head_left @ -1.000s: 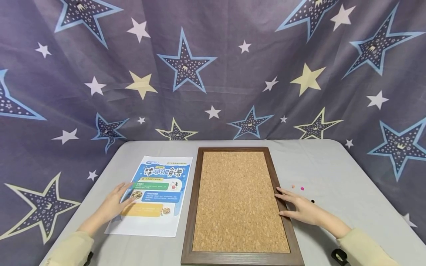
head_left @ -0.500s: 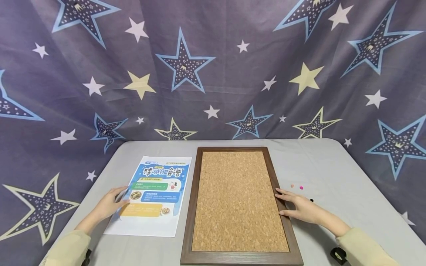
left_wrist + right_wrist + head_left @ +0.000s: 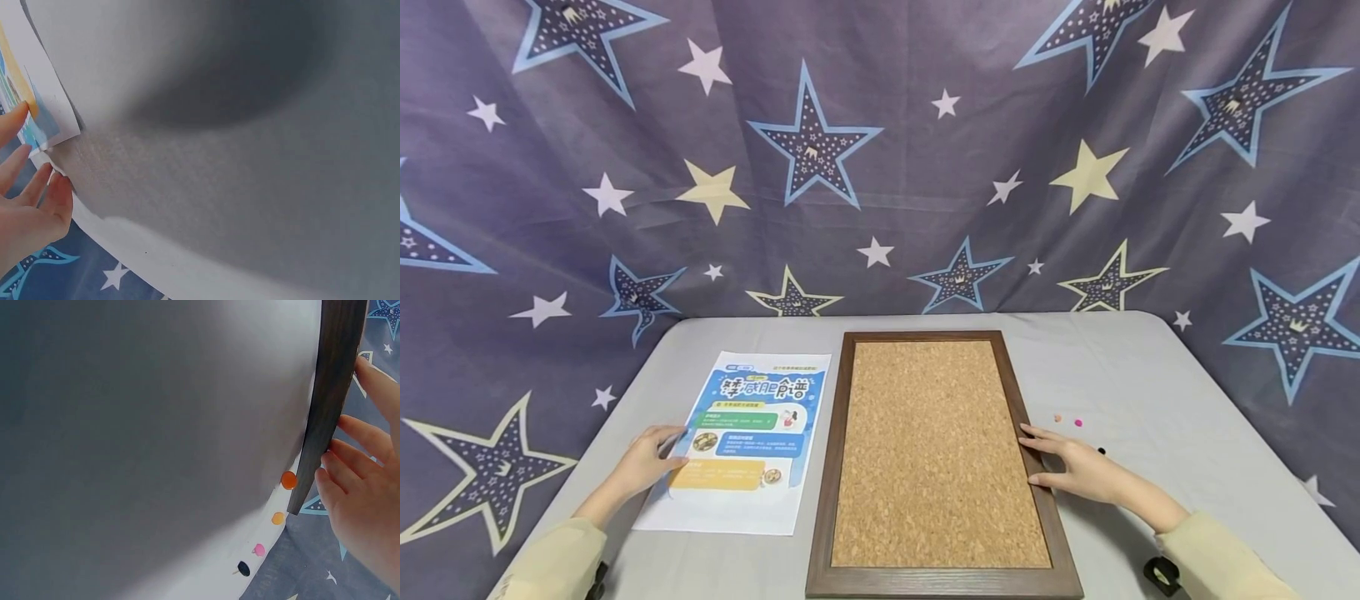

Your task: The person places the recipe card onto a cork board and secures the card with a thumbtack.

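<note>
A printed sheet of paper (image 3: 752, 512), blue with green and yellow bands, lies flat on the left of the table. My left hand (image 3: 643, 462) is at its left edge, thumb over the paper and fingers loosely bent along the margin. In the left wrist view the fingers of that hand (image 3: 37, 197) are spread, with the sheet's corner (image 3: 59, 119) beside them. To the right lies a cork board (image 3: 936, 467) in a dark wooden frame (image 3: 943, 581). My right hand (image 3: 1075, 471) rests its extended fingers and thumb on the frame's right side.
Several small push pins, among them a pink one (image 3: 1078, 422) and a black one (image 3: 1102, 451), lie right of the board near my right hand. An orange pin (image 3: 288, 480) shows beside the frame. A star-patterned curtain (image 3: 910, 192) hangs behind the grey-covered table (image 3: 1150, 375).
My left hand has drawn back a little to the left, from over the sheet to its left edge. The right hand stays on the frame. The view has shifted slightly.
</note>
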The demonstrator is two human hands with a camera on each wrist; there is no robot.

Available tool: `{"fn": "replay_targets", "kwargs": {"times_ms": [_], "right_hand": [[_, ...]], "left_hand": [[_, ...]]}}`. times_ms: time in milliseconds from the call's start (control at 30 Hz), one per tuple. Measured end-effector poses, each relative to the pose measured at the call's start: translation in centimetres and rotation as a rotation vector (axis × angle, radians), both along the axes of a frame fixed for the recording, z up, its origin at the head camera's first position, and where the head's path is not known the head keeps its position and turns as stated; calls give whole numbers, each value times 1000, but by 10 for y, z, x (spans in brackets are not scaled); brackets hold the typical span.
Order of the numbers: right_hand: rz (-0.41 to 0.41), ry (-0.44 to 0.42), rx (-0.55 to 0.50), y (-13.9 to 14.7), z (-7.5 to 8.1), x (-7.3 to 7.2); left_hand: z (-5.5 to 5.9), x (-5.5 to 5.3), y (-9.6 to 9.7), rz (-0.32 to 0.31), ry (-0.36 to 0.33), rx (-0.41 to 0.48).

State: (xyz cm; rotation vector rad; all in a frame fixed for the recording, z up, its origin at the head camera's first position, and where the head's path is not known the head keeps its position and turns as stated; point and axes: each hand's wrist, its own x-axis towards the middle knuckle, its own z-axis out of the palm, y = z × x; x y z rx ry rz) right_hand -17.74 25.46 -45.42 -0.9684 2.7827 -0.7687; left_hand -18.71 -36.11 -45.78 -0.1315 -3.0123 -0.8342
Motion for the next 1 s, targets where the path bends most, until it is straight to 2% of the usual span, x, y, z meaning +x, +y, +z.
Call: {"fn": "replay_targets", "kwargs": {"times_ms": [233,467,700,800,1000], "right_hand": [[8,6,-14,0,0,0],[27,47,-26,-1,0,2],[6,2,-20,1,0,2],[13,17,-21,1,-1,1],[15,8,-30,1,1,2]], "left_hand": [[-2,0,-1,3,17,7],[-1,-1,0,44,-48,48],[3,-5,2,65,-120,71],[5,-5,3,75,-137,83],[7,-4,2,111,-127,116]]}}
